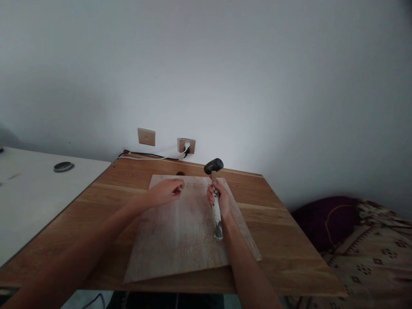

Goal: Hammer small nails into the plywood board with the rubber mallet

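Note:
A mallet with a black head (pixel 213 166) and a worn, white-painted handle (pixel 216 210) is held by my right hand (pixel 222 197), whose fingers wrap round the upper handle. The head points away from me and the handle's butt end towards me. Over the far left part of a pale, worn board (pixel 174 240) is my left hand (pixel 169 192), its fingers curled closed. Whatever those fingers hold, if anything, is too small or hidden to make out. Several small dark specks (pixel 195 185) lie along the board's far edge, between my two hands.
The board lies on a brown wooden table (pixel 273 231) against a white wall. Behind are two wall plates, one a socket (pixel 190 146) with cables plugged in. A white table (pixel 28 193) at left carries a dark round object (pixel 63 166). Patterned fabric (pixel 370 262) lies at right.

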The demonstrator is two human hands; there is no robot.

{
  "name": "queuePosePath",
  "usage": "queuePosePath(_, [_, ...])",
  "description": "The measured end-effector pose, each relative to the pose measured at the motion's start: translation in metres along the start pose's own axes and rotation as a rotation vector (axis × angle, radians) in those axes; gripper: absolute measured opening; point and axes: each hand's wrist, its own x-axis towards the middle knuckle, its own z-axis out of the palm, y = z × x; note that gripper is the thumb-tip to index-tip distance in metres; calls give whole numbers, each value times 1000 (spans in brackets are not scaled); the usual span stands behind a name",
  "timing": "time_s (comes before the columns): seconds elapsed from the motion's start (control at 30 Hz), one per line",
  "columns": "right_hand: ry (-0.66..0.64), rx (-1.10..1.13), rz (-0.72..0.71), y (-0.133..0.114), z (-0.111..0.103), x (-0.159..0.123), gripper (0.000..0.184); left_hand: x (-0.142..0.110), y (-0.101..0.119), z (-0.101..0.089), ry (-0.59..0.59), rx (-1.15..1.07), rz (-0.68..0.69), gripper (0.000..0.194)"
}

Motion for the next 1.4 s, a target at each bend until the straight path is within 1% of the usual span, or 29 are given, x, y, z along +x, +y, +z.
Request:
queuePosePath(0.03, [8, 5, -10, 0, 2, 0, 35, 1, -19, -6, 38, -39, -97, 18])
queuePosePath(0.07, [16, 10, -21, -1, 3, -1, 36, 1, -35, -12, 42, -40, -150, 19])
queuePosePath(0.13, [28, 15, -35, -1, 7, -2, 37, 1, -59, -18, -13, -28, -143, 19])
queuePosePath(0.17, [30, 14, -40, -2, 9, -3, 38, 1, -66, -20, -52, -17, -116, 19])
queuePosePath(0.23, [30, 5, -47, -3, 12, -5, 37, 2, -73, -22, -112, -7, -74, 21])
queuePosePath(0.4, [29, -34, -67, -4, 15, -8, 33, 9, -74, -20, -203, -8, -37, 17])
queuePosePath(0.57, [30, -77, -73, -2, 17, -8, 35, 13, -76, -14, -169, 27, -12, 18])
queuePosePath(0.67, [28, -90, -68, -2, 19, -10, 40, 13, -75, -10, -152, 38, -26, 19])
queuePosePath(0.73, [27, -94, -62, -2, 21, -11, 41, 13, -75, -7, -130, -29, -69, 19])
queuePosePath(0.87, [18, -107, -45, -2, 24, -13, 43, 11, -79, 1, -49, -261, -169, 18])
queuePosePath(0.93, [5, -116, -34, -2, 26, -13, 44, 8, -83, 3, -9, -326, -190, 16])
queuePosePath(0.97, [-4, -120, -27, -2, 26, -13, 45, 6, -84, 3, 7, -347, -194, 18])
queuePosePath(1.07, [-23, -135, 0, -1, 27, -13, 47, 0, -85, 4, 59, -377, -196, 25])
queuePosePath(1.17, [-33, -150, 25, 2, 28, -14, 49, -4, -82, 6, 103, -361, -204, 24])
queuePosePath(1.3, [-49, -209, 61, 6, 35, -17, 39, -6, -80, 11, 130, -360, -218, 23])
queuePosePath(1.4, [-69, -241, 111, 7, 47, -16, 35, -7, -81, 12, 151, -388, -220, 27])
